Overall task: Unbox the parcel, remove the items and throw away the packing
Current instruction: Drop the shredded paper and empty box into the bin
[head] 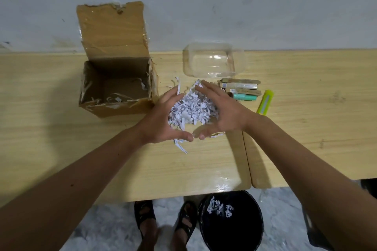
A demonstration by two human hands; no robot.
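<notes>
A pile of white shredded paper lies on the wooden table. My left hand cups its left side and my right hand cups its right side, thumbs nearly touching at the front. The open cardboard box stands to the left, flap up, with a few shreds inside. A black bin on the floor below the table edge holds some shreds.
A clear plastic container sits behind the pile. Small boxed items, a teal tube and a yellow-green utility knife lie to the right. A second table adjoins on the right. Sandalled feet stand on the floor.
</notes>
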